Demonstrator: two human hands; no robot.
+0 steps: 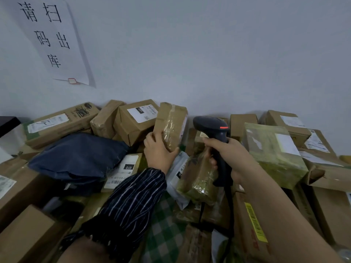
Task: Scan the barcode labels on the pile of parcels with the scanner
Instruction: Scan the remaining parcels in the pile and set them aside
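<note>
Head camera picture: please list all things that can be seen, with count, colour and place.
taped box: one, brown under clear tape, lifted above the pile's middle
scanner: one, black with a red light on top, centre right, with a black cable hanging down
cardboard boxes: many, brown, several with white labels, piled along the wall
mailer bag: one, dark blue, left of centre on the pile
green-tinted wrapped parcel: one, right side
paper sign: one, white with black characters, on the wall upper left
left hand: one, striped dark sleeve, gripping the taped box
right hand: one, bare arm, gripping the scanner's handle
</note>
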